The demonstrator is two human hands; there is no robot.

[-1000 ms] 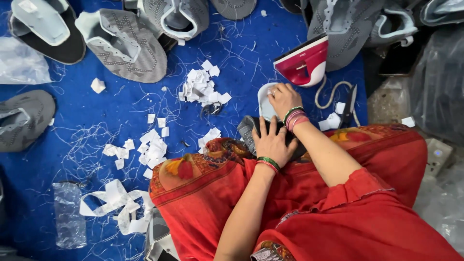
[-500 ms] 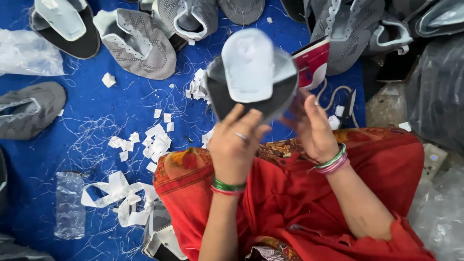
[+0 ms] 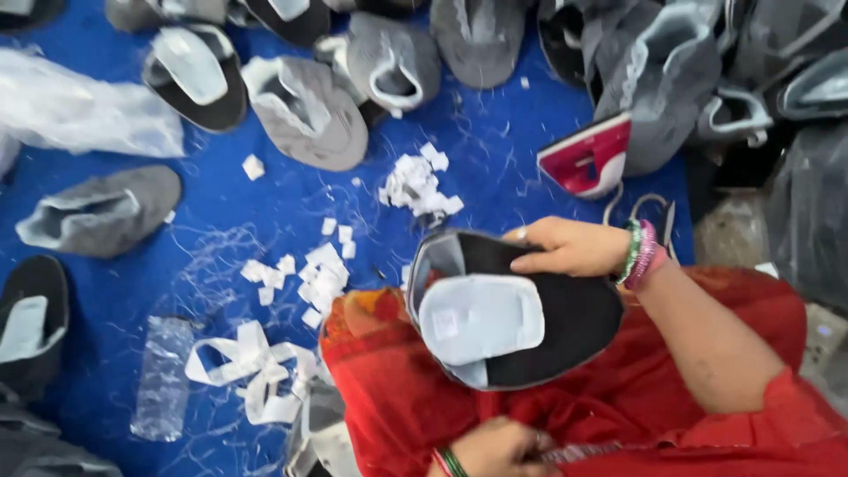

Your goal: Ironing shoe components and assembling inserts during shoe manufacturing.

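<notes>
My right hand (image 3: 565, 247), with green and pink bangles on the wrist, grips the top edge of a black shoe upper (image 3: 565, 327) that has a pale grey-white lining patch (image 3: 481, 320). The upper lies flat over my lap, which is covered in red cloth (image 3: 397, 397). My left hand (image 3: 495, 446) rests low on the red cloth at the bottom edge. It is partly cut off, and its fingers are curled, so I cannot make out whether it holds anything.
A blue sheet (image 3: 495, 159) covers the floor, strewn with small white paper scraps (image 3: 420, 185) and white strips (image 3: 252, 371). Grey and black shoe uppers (image 3: 309, 110) lie around the far side and left. A red-and-white iron-like object (image 3: 587, 159) sits ahead, and clear plastic bags (image 3: 79, 110) lie to the left.
The black upper, held up in both hands before, has come down onto my lap. My left hand has let go and dropped to the red cloth below.
</notes>
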